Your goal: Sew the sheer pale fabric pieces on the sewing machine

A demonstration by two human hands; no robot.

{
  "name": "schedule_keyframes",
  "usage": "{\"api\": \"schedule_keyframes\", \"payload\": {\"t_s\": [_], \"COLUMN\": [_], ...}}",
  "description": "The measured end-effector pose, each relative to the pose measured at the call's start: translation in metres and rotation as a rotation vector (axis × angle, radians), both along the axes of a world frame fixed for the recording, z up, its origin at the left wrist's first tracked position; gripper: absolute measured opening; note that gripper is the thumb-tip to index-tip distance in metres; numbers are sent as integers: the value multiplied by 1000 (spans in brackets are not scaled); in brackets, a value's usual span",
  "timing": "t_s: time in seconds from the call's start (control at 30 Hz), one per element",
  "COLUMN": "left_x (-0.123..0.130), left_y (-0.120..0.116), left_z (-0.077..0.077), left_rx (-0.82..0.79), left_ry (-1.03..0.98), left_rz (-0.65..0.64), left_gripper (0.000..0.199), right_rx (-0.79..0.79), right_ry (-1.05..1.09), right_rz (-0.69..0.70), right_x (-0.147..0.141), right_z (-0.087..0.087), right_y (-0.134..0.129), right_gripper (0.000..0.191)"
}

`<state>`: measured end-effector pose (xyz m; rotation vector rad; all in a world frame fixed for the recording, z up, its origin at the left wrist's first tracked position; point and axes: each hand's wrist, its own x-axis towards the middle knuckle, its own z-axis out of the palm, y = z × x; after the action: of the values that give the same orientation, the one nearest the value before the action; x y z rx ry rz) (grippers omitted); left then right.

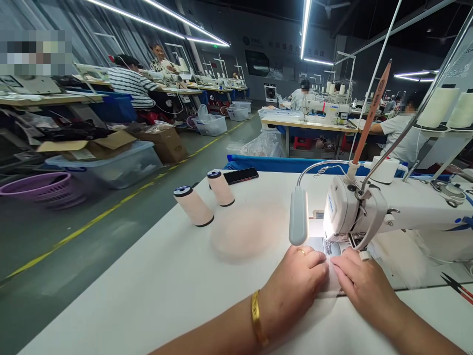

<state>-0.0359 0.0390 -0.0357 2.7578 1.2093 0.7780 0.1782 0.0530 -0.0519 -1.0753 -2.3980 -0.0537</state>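
My left hand (301,281), with a ring and a gold bangle, is closed on a thin pale sheer fabric (334,285) just in front of the needle of a white sewing machine (340,207). Close beside it, my right hand (365,281) has its fingers pressed together on the same fabric, right of the needle. Fingertips hide most of the cloth's edge and the stitching spot. A grey lamp (298,217) hangs over the left knuckles and lights the needle area. More pale sheer cloth (402,256) lies beneath the machine arm.
Two peach thread cones (194,206) and a black phone (240,175) stand or lie at the table's far left. A blurred pinkish sheer piece (249,232) rests nearby. Black-and-red snips (458,287) lie at right. Other people sit at machines beyond; bins line the aisle.
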Motion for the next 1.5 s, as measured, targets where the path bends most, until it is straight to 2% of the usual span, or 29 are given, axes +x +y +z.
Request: {"api": "schedule_keyframes", "payload": {"t_s": [0.17, 0.53, 0.9, 1.03, 1.17, 1.2, 1.27, 1.3, 1.4, 1.5], "left_x": [0, -1, -2, -3, -6, -6, -4, -3, 0, 3], "left_y": [1, 6, 7, 3, -13, -16, -20, -19, -9, 6], "left_z": [2, 7, 7, 16, 29, 29, 24, 19, 5, 2], "left_rx": [-46, -25, -12, -71, -162, -171, -159, -140, -98, -171], "left_ry": [52, 31, 73, 83, 81, 84, 78, 60, -57, -173], "left_rz": [23, 13, 30, 33, -7, -2, 26, 37, 47, 73], "left_gripper": [22, 19, 21, 16, 45, 41, 16, 13, 23, 20], "right_rx": [21, 52, 29, -11, -1, 18, 42, 27, -84, -213], "right_ry": [13, -25, -44, -56, -26, -14, 20, 39, 111, 218], "right_rz": [-27, -80, -43, 11, 118, 144, 187, 204, 211, 136], "right_x": [-1, -2, 1, 4, 5, 4, 3, 3, 2, 1], "right_z": [-1, -2, 0, 3, 5, 4, 4, 4, 5, 8], "right_y": [3, 6, 6, 1, -6, -7, -7, -7, -5, -3], "right_gripper": [33, 34, 35, 38, 34, 31, 27, 26, 22, 21]}}
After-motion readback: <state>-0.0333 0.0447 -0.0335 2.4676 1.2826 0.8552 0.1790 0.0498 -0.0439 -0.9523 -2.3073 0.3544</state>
